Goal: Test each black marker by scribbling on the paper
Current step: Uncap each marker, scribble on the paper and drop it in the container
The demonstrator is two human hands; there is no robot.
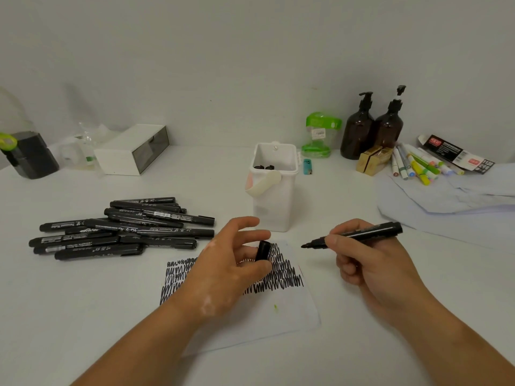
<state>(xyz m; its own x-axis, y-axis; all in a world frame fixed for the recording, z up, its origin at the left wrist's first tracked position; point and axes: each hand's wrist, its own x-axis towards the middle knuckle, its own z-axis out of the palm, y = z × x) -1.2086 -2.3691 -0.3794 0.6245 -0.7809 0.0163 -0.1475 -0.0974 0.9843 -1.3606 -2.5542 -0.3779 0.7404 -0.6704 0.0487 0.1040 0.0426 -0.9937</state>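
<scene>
My right hand [370,263] grips an uncapped black marker [362,234], its tip pointing left just above the paper's right edge. My left hand [223,268] hovers over the paper and pinches the marker's black cap [262,250] between thumb and fingers. The white paper [267,316] lies in front of me, its upper half covered with black scribbles [281,274]. A small green mark sits lower on the sheet. A pile of several capped black markers [122,227] lies on the table to the left.
A white handled tub [274,188] holding a few dark items stands behind the paper. Two brown pump bottles [373,129], coloured markers [418,165], a blue lighter [307,166] and loose sheets [451,201] fill the right. A white drawer box [131,149] sits back left.
</scene>
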